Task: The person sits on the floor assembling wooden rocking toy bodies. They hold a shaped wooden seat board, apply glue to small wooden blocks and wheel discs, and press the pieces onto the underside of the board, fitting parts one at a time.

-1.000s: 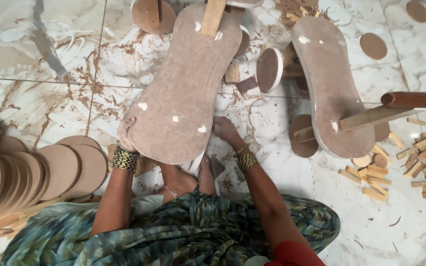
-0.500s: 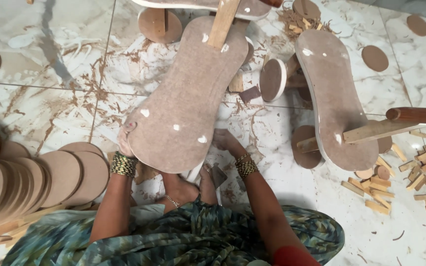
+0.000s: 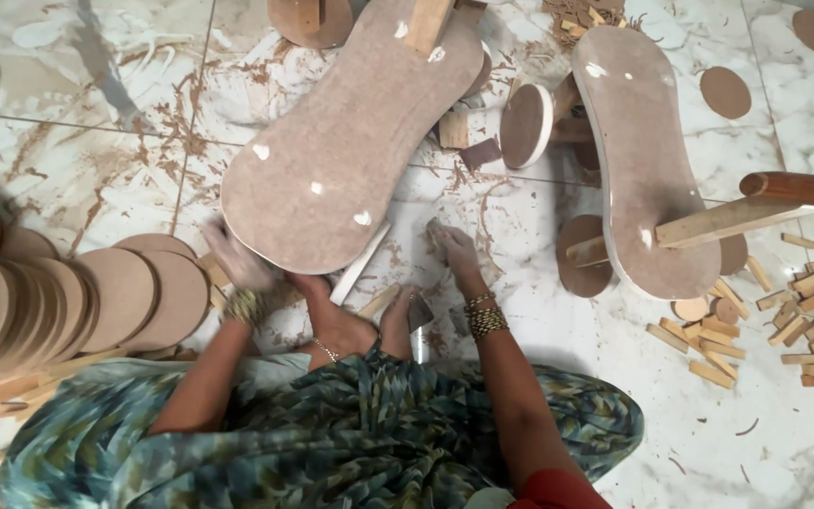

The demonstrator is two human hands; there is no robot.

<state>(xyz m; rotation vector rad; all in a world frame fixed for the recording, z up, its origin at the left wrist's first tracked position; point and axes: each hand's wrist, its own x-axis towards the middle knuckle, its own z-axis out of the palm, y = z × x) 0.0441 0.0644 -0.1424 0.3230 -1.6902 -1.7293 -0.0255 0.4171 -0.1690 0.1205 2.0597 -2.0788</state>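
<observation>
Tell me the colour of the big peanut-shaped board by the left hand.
Dull brown with white spots, the peanut-shaped fibreboard panel; head view.

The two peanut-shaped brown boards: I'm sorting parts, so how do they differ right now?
The board by the left hand lies tilted toward the upper right, its lower edge at that hand. The other board runs almost straight up the picture, untouched, with a wooden strip across its lower end. Both are brown, waisted, with pale spots.

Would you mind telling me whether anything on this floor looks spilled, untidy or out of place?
Yes: brown sawdust and shavings are smeared across the marble floor, thickest by the left hand at the peanut-shaped board. Small wood blocks lie scattered loosely at the right. The right hand rests on the littered floor.
</observation>
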